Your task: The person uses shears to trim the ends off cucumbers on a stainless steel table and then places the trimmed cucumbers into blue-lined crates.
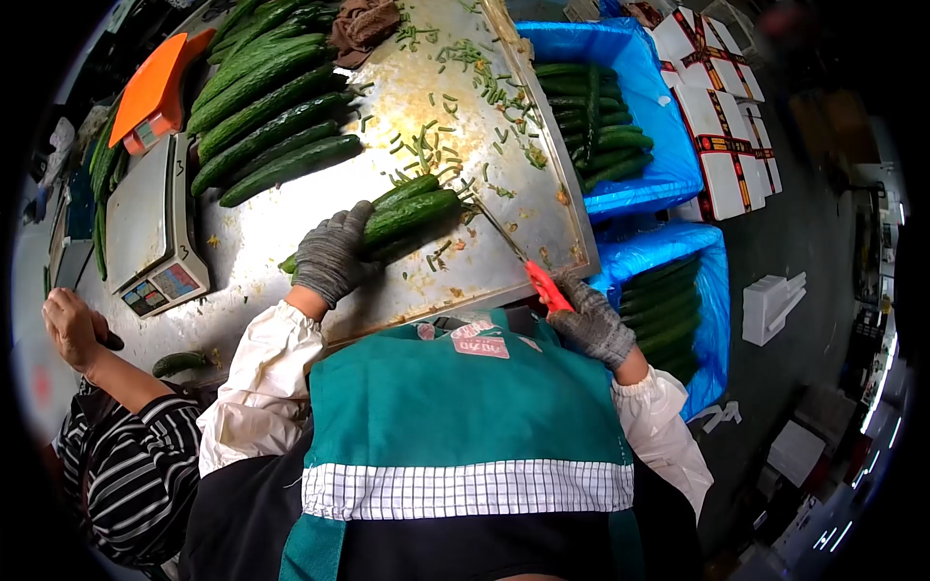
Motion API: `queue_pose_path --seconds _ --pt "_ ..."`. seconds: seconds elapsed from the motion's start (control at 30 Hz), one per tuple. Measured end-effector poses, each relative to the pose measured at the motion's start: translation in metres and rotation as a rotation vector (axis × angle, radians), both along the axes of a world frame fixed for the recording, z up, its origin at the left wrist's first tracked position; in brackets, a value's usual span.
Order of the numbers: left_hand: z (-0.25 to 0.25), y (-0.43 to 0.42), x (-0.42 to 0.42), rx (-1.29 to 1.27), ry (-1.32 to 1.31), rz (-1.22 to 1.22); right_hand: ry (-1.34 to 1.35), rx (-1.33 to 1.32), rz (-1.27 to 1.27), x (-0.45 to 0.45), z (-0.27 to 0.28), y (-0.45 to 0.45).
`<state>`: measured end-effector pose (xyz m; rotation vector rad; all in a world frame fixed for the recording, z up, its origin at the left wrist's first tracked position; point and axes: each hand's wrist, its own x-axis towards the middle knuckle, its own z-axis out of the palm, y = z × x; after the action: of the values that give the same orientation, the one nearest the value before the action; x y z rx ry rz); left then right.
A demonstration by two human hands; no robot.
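Note:
My left hand, in a grey knit glove, is wrapped over two dark green cucumbers lying side by side on the metal table. Their stem ends point right. In my right hand, gloved the same way, is a pair of red-handled scissors. Its thin metal blades reach up and left to the cucumbers' tips; whether they touch is too small to tell. Cut stem pieces lie scattered beyond the cucumbers.
A row of cucumbers lies at the upper left, near a brown cloth and a weighing scale. Right of the table's raised edge stand blue-lined crates holding cucumbers, and white boxes. Another person's hand is at left.

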<state>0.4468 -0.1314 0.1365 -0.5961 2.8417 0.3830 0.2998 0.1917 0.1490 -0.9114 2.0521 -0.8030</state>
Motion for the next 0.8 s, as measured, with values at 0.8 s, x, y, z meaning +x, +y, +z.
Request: queue_pose_path --seconds 0.8 --pt "-0.001 -0.001 0.002 0.01 -0.005 -0.01 0.013 -0.048 -0.109 0.006 0.001 -0.033"
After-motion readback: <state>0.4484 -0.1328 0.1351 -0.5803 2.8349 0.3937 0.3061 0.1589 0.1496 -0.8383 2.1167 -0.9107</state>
